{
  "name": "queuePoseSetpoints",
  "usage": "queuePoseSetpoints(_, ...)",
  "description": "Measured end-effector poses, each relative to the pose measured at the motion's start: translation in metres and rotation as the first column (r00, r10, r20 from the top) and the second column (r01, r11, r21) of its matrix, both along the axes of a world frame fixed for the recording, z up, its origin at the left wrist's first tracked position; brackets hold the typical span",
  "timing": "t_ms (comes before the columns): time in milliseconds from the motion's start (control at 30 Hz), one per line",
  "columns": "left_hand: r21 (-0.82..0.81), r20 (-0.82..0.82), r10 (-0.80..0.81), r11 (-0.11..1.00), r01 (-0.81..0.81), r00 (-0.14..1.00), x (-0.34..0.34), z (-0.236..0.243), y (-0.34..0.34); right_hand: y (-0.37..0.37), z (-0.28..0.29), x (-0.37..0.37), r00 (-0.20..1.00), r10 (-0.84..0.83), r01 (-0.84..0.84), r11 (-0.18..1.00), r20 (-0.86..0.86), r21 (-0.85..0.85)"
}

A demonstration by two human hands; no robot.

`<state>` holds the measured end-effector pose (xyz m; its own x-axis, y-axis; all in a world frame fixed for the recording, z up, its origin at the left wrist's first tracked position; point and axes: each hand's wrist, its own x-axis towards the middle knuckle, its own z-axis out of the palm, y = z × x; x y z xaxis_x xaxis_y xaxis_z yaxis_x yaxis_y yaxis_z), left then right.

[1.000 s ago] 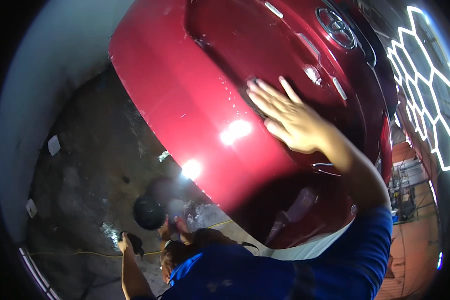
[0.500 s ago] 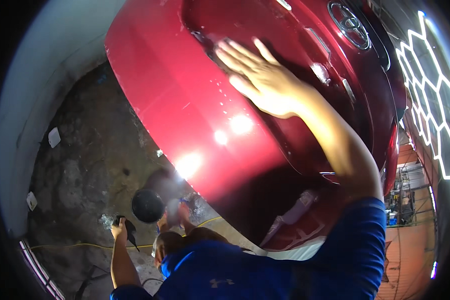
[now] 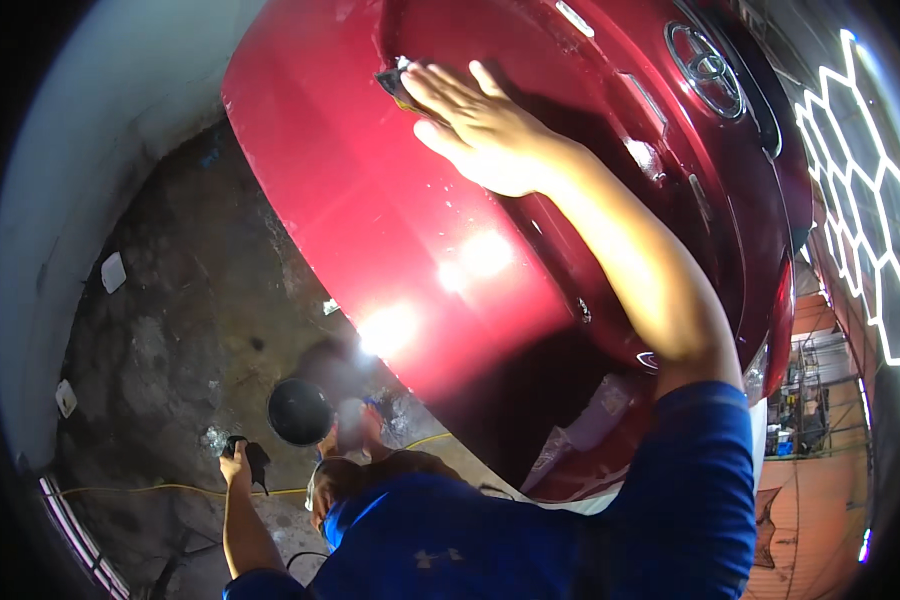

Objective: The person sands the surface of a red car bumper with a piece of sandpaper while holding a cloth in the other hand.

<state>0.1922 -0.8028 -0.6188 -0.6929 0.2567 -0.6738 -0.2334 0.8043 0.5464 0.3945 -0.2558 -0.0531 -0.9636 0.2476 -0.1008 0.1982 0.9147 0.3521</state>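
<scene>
Along the raised edge of the red car body (image 3: 320, 180), my right hand (image 3: 480, 130) lies with fingers stretched out over a small dark pad or cloth (image 3: 390, 85), pressing it to the paint. White flecks and bright reflections show on the lower panel, and a chrome emblem (image 3: 705, 70) is above and right of the hand. Low at the left, my left hand (image 3: 235, 462) is closed on a black object (image 3: 257, 462) that looks like a cloth, held away from the car over the floor.
A black bucket (image 3: 300, 410) stands near my feet (image 3: 370, 425) on the stained concrete floor (image 3: 170, 320), crossed by a yellow hose or cord (image 3: 180, 486). A pale wall (image 3: 60, 220) curves along the left. Hexagon lights (image 3: 860, 200) and cluttered shelving (image 3: 800, 400) are at the right.
My right hand has slid up and left along the panel's raised edge with the dark pad under it. My left hand has risen and shifted slightly left, still holding the black object.
</scene>
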Motion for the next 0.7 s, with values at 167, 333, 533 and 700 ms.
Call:
queuePoseSetpoints(167, -0.167, -0.076, 0.161, 0.971, -0.172, 0.984, -0.005, -0.016, -0.067, -0.080, 0.019, 0.081, 0.988, -0.091, 0.112, 0.979, 0.126, -0.169)
queuePoseSetpoints(333, -0.430, -0.213, 0.057, 0.891, -0.146, 0.975, -0.018, -0.036, -0.085, -0.087, 0.039, 0.110, 0.958, -0.166, 0.187, 0.980, 0.233, -0.071)
queuePoseSetpoints(533, -0.249, -0.153, 0.030, 0.966, -0.068, 0.988, -0.022, -0.038, -0.053, -0.019, 0.025, 0.038, 0.995, -0.056, 0.048, 0.994, 0.080, 0.094)
queuePoseSetpoints(700, -0.301, -0.175, -0.015, 0.953, -0.039, 0.984, -0.006, -0.026, -0.061, -0.111, 0.044, 0.153, 0.887, -0.321, 0.367, 0.926, 0.330, -0.086)
